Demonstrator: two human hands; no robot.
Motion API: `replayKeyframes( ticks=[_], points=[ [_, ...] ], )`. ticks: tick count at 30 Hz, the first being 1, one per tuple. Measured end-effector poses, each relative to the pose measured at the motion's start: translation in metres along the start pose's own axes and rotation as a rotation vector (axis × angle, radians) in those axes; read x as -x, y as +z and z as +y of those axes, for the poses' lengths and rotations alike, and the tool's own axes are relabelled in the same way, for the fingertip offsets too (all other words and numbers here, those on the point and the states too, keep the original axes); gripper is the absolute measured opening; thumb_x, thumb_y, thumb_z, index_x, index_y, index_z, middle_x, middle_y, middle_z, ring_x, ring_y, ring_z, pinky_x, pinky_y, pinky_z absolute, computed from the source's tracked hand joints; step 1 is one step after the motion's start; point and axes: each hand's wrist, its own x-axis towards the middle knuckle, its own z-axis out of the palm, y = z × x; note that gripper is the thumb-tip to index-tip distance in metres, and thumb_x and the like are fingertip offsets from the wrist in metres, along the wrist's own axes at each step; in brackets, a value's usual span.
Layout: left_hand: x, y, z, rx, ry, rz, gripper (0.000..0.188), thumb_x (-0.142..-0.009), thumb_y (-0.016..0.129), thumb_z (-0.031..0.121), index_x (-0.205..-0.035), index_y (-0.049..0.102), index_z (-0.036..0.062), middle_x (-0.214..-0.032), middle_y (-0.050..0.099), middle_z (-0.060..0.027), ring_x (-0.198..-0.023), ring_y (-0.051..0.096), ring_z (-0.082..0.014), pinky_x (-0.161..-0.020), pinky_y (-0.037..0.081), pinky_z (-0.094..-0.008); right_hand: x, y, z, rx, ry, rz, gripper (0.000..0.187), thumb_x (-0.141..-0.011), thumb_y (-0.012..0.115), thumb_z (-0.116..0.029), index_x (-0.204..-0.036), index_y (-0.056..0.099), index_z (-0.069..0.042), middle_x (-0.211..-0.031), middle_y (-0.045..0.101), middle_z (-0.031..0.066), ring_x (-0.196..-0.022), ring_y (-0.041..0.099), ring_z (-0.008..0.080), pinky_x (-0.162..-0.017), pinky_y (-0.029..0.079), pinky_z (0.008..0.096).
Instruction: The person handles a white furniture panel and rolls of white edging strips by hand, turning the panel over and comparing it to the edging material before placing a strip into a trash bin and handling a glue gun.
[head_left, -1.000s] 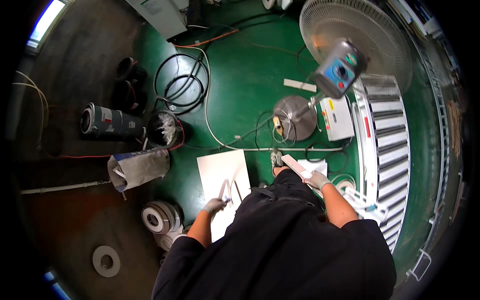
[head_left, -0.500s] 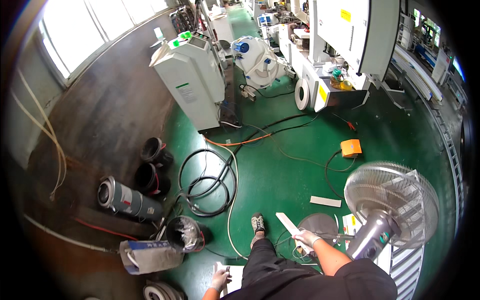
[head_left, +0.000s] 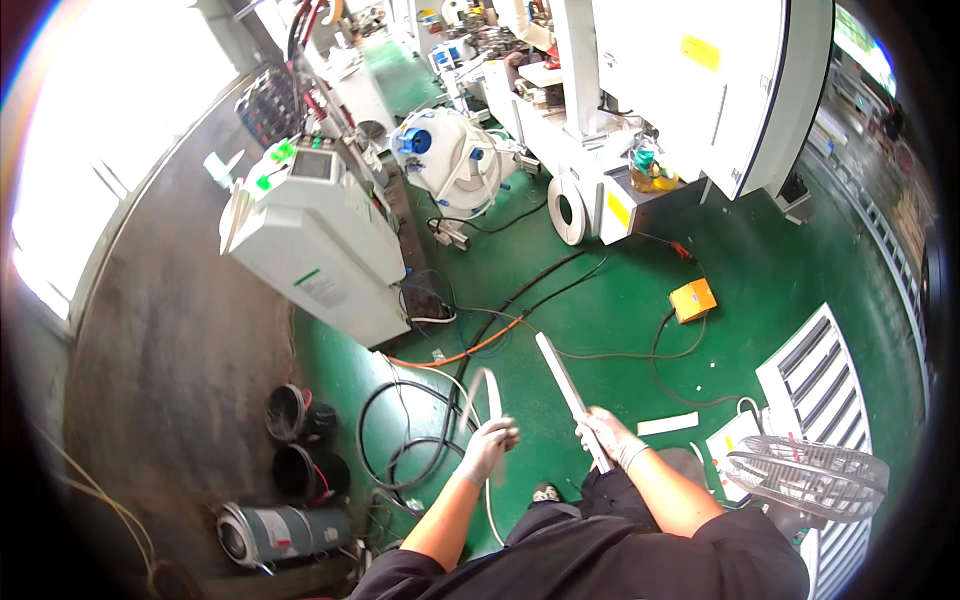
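Note:
Both hands wear thin white gloves and are raised in front of my dark clothes. My right hand [head_left: 612,438] is closed around the lower part of a long white strip [head_left: 558,372], straight and slanting up to the left. In my left hand [head_left: 490,445] is a thin, pale curved strip [head_left: 491,388], smeared by motion; its bent end rises above the fingers. The two pieces are apart. A shorter white strip [head_left: 668,424] lies on the green floor to the right of my right hand.
A coiled black hose [head_left: 366,440] and cables cross the floor ahead. At left are black buckets [head_left: 297,478] and a grey cylinder [head_left: 285,533]. A fan [head_left: 810,478] and white slatted panel [head_left: 815,375] stand right. Ahead are a grey cabinet [head_left: 315,265] and an orange box [head_left: 692,299].
My left hand has come up from low at the left with the thin strip in it. My right hand has risen slightly with the white strip. The view has shifted, and the fan appears lower.

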Motion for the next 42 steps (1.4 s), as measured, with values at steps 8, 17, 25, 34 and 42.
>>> replayKeyframes(
  ticks=[8,17,25,34,42],
  points=[
    [-0.149,0.152,0.122,-0.238,0.148,-0.167,0.042,-0.104,0.052,0.044,-0.107,0.066,0.0048,-0.094,0.065,-0.0025,-0.082,0.059,-0.0141,-0.074,0.047,-0.0288,-0.055,0.032,-0.149,0.498,-0.424,0.195,0.057,-0.088,0.073,-0.04,-0.127,0.059,0.0,-0.111,0.067,0.0161,-0.102,0.064,0.024,-0.09,0.05,0.0357],
    [-0.232,0.276,0.161,-0.13,-0.163,-0.545,0.044,-0.098,0.058,0.031,-0.127,0.06,-0.0024,-0.116,0.068,-0.0169,-0.108,0.066,-0.0299,-0.098,0.053,-0.0429,-0.076,-0.051,-0.203,0.325,-0.487,0.416,0.025,-0.1,0.062,-0.025,-0.105,0.069,-0.001,-0.092,0.067,0.0032,-0.085,0.062,0.0101,-0.081,0.052,0.0279],
    [-0.298,0.355,0.157,0.104,-0.687,-0.826,0.041,-0.092,0.065,0.038,-0.111,0.062,0.0018,-0.108,0.065,-0.0128,-0.103,0.062,-0.03,-0.094,0.049,-0.0423,-0.072,-0.111,-0.221,-0.298,-0.362,0.709,0.033,-0.099,0.063,-0.038,-0.106,0.068,-0.006,-0.088,0.067,0.0,-0.074,0.063,0.0091,-0.065,0.051,0.0242],
    [-0.299,0.42,0.126,-0.186,-0.935,-1.116,0.039,-0.096,0.058,0.033,-0.108,0.064,-0.0031,-0.107,0.069,-0.0167,-0.102,0.065,-0.032,-0.094,0.051,-0.0436,-0.063,-0.117,-0.21,-0.848,-0.648,0.791,0.025,-0.104,0.054,-0.027,-0.093,0.064,-0.006,-0.073,0.055,-0.0027,-0.06,0.051,0.009,-0.058,0.043,0.027],
    [-0.306,0.481,0.071,-0.771,-0.882,-1.335,0.039,-0.101,0.049,0.033,-0.103,0.065,-0.0034,-0.103,0.07,-0.0186,-0.092,0.068,-0.0304,-0.088,0.055,-0.0411,-0.085,-0.19,-0.13,-0.967,-0.642,0.961,0.025,-0.102,0.055,-0.025,-0.092,0.068,-0.005,-0.072,0.056,-0.0015,-0.06,0.051,0.01,-0.055,0.038,0.0284]
  ],
)
